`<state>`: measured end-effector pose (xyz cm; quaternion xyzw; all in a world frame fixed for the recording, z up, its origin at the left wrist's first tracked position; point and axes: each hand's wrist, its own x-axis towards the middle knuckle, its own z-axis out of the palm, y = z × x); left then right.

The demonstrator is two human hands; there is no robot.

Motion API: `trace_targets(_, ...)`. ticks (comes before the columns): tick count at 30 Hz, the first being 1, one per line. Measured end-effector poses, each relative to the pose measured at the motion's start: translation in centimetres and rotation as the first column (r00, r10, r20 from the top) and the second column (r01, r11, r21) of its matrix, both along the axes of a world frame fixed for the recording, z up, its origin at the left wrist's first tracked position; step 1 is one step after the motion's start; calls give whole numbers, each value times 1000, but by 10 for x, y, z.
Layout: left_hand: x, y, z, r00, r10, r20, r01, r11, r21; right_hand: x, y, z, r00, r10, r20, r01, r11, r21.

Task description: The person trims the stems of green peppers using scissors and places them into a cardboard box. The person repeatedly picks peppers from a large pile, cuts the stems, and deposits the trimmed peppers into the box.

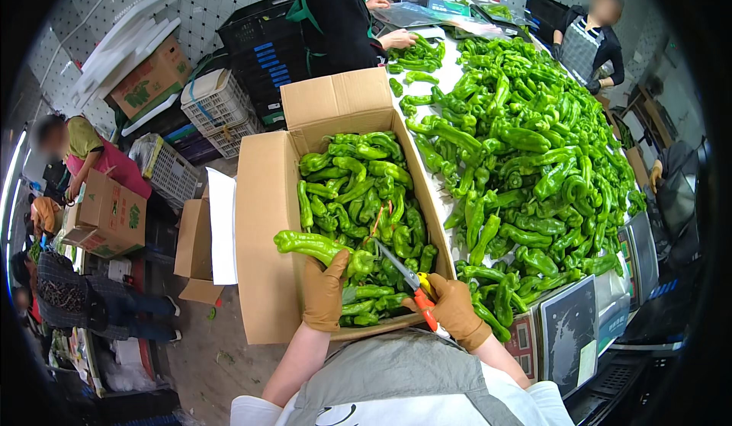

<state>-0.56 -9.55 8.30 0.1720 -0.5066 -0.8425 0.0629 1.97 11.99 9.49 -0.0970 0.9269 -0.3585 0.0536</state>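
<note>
A long green pepper (pixel 311 245) lies across my gloved left hand (pixel 325 291), gripped between thumb and fingers. Its stem end points right, towards the blades of the scissors (pixel 407 274). My right hand (pixel 454 309), also in a brown glove, holds these scissors by their red and yellow handles. The blades point up and left, close to the pepper's stem; whether they touch it I cannot tell. Below both hands is an open cardboard box (pixel 266 237) with its flaps folded out. Many green peppers (pixel 354 180) fill it, and thin red strips show among them.
Right of the box, a large heap of green peppers (pixel 532 157) covers a white table. A scale (pixel 566 329) stands at its near edge. Across the table are a person in black (pixel 334 26) and another in an apron (pixel 583 49). White crates (pixel 220 111) stand at left.
</note>
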Motion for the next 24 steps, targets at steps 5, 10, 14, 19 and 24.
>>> trace_targets(5,10,18,6,990,-114,-84,90,964,-251,4,-5,-19,903,31,429,309,648,-696)
trace_targets(10,18,37,-12,953,-286,-97,274,954,-122,-5,-24,-14,859,62,509,471,299,-830)
trace_targets(14,15,28,-9,988,-152,-39,152,870,469,-5,-19,-25,886,-2,464,439,331,-836)
trace_targets(19,18,24,-15,991,-74,-108,115,887,448,-4,-24,-17,893,13,451,442,171,-881)
trace_targets(24,22,37,0,984,-144,-102,167,945,282,-2,-27,-16,909,5,417,403,242,-883)
